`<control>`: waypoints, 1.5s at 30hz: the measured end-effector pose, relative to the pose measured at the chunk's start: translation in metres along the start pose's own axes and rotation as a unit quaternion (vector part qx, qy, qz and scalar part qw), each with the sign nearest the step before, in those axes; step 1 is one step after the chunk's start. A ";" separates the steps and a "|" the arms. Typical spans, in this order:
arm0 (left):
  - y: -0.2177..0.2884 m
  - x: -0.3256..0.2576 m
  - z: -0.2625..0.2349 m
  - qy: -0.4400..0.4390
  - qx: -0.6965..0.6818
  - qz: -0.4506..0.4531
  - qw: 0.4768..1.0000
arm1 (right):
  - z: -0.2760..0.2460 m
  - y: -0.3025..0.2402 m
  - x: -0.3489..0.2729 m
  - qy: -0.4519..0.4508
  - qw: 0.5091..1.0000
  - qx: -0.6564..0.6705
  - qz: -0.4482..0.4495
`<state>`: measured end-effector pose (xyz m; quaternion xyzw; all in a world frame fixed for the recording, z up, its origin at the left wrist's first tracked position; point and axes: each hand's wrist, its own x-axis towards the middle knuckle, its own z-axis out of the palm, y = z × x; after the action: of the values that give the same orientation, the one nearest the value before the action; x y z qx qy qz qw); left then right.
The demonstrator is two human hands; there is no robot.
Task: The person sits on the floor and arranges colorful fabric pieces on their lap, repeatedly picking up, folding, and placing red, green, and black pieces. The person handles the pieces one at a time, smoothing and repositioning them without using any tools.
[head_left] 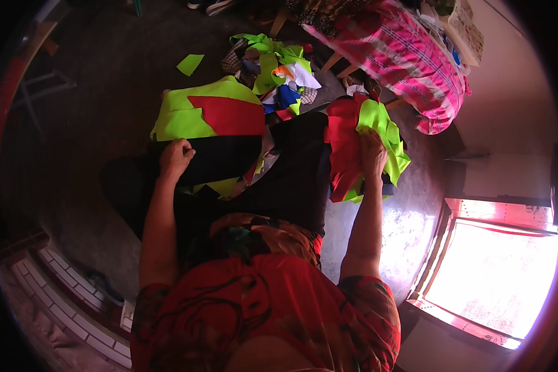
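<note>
Judging the wavy-edged neon-green cloth piece (391, 144) soft, light, we favour edge holds; left hand (176, 159) curled closed, right hand (372, 154) grip unclear.

A fabric stack (208, 113) lies left, a cloth pile (343, 146) right, a leg (297, 164) between. Beyond, a scrap heap (270, 68) lies on the floor (124, 62), left of a sheet (409, 56).

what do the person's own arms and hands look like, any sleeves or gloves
The left hand and right hand are ungloved, and the forearms are bare, no watch visible. The short sleeves are dark with reddish patches; the shirt front is red with dark line markings.
</note>
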<state>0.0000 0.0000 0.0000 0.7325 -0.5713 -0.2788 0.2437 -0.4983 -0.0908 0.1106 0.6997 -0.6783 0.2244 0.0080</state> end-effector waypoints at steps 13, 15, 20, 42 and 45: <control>-0.001 0.000 0.003 0.021 0.026 0.007 0.999 | -0.034 0.000 0.033 0.168 0.965 0.159 0.124; -0.003 0.002 0.005 0.013 0.021 0.005 1.000 | -0.046 -0.005 0.040 0.207 0.952 0.196 0.109; -0.006 0.000 0.001 -0.011 0.024 -0.018 0.999 | -0.074 -0.072 0.048 0.159 0.905 0.395 0.019; 0.011 0.006 -0.024 -0.137 -0.451 -0.188 0.862 | 0.110 -0.240 -0.060 -0.430 0.711 0.534 0.158; 0.015 0.006 -0.021 -0.185 -0.339 -0.135 0.912 | 0.130 -0.229 -0.068 -0.415 0.702 0.547 0.188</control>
<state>0.0046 -0.0082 0.0248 0.6110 -0.3732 -0.6164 0.3278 -0.2395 -0.0495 0.0385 0.4614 -0.4886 0.2400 -0.7006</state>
